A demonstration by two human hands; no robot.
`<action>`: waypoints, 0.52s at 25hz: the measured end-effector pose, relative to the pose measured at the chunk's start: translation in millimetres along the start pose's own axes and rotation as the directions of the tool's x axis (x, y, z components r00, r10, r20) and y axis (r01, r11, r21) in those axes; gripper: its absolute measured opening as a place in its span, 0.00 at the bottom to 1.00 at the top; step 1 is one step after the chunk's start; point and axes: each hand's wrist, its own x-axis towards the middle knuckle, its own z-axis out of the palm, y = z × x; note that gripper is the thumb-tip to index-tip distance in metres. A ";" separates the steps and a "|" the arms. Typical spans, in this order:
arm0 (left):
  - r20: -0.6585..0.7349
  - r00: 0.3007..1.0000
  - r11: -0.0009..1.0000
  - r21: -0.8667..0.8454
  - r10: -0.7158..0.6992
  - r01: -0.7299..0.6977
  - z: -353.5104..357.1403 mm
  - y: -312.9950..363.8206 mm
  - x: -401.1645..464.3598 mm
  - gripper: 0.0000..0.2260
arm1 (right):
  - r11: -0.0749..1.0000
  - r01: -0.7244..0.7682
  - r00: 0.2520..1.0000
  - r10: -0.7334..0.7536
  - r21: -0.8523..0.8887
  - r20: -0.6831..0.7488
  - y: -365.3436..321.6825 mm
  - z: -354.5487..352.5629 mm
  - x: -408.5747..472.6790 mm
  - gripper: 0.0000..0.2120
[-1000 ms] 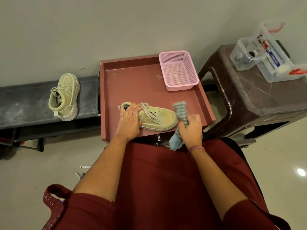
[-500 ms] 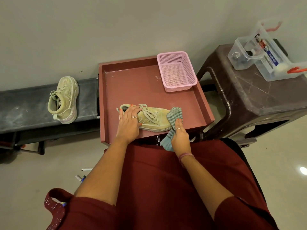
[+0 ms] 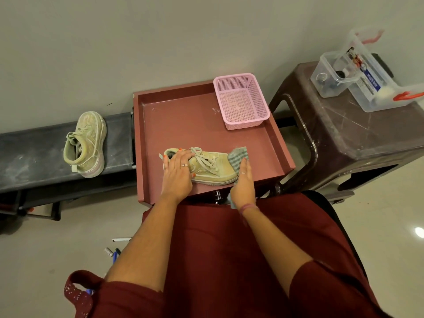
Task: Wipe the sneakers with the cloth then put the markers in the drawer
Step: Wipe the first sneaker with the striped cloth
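A person in dark red clothes sits facing a red drawer (image 3: 183, 120) that stands pulled open in front of their lap. A pale sneaker (image 3: 213, 166) lies on its side near the front edge of the drawer, toe pointing to the person's right, laces loose on top.

The left hand (image 3: 177, 171) rests flat over the heel and collar of this sneaker, fingers spread and fairly straight, pressing it down rather than curling round it; a ring shows on one finger. The right hand (image 3: 243, 182) is at the toe end, its straight fingers laid on a grey striped cloth (image 3: 238, 158) and pressing it against the toe of the sneaker. Part of the cloth fans out past the fingertips, and a little of it shows below the wrist at the drawer's front edge. Whether the thumb pinches the cloth underneath cannot be told.

A pink mesh basket (image 3: 241, 102) sits in the far right corner of the drawer, well apart from the sneaker.

The second sneaker (image 3: 86, 143) lies on a dark low table (image 3: 29, 154) to the left of the drawer, toe toward the wall.

Markers (image 3: 114, 250) lie on the floor (image 3: 46, 249) beside the person's left arm, partly hidden by it, with one white marker (image 3: 121, 239) a little apart from the rest.

To the right stands a brown plastic stool (image 3: 358, 143) carrying two clear plastic boxes (image 3: 367, 88)
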 end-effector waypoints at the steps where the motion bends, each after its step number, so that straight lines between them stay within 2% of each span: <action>1: 0.004 1.000 1.000 0.006 -0.003 0.003 -0.1 -0.2 0.1 0.27 | 0.998 -0.019 1.000 0.020 0.064 -0.016 -0.1 5.2 -14.6 0.41; 4: 0.017 1.000 1.000 0.007 -0.018 0.018 -0.3 1.4 0.7 0.27 | 0.982 -0.038 0.999 0.045 0.185 -0.029 0.2 -4.0 -31.2 0.35; 6: 0.015 1.000 1.000 -0.005 -0.014 0.014 -1.2 0.7 2.0 0.26 | 0.916 -0.105 0.979 0.163 0.386 -0.120 -3.3 -25.4 -21.9 0.29; 7: 0.016 1.000 1.000 -0.011 -0.017 0.017 -1.6 0.2 2.0 0.26 | 0.889 -0.105 0.953 0.219 0.446 -0.211 -4.6 -36.9 -12.8 0.27; 9: 0.027 0.999 1.000 -0.014 -0.026 0.026 -0.9 0.6 1.4 0.26 | 0.912 -0.042 0.909 0.204 0.407 -0.364 -5.6 -55.0 10.8 0.25; 10: 0.030 0.999 1.000 -0.014 -0.024 0.025 -0.8 1.8 1.2 0.26 | 0.936 -0.017 0.920 0.152 0.352 -0.361 -7.5 -63.1 23.4 0.24; 11: 0.039 0.999 1.000 -0.016 -0.025 0.026 -1.4 1.8 2.1 0.26 | 0.963 -0.001 0.957 0.080 0.270 -0.280 -8.7 -66.0 36.1 0.23; 12: 0.053 0.998 0.999 -0.025 -0.029 0.030 -3.4 2.4 4.6 0.27 | 0.984 0.010 0.993 0.011 0.179 -0.115 -12.5 -66.2 44.3 0.23; 13: 0.069 0.997 0.997 -0.058 -0.042 0.046 -6.7 3.4 7.0 0.27 | 0.996 0.034 0.996 -0.040 0.078 0.084 -13.9 -63.1 51.5 0.23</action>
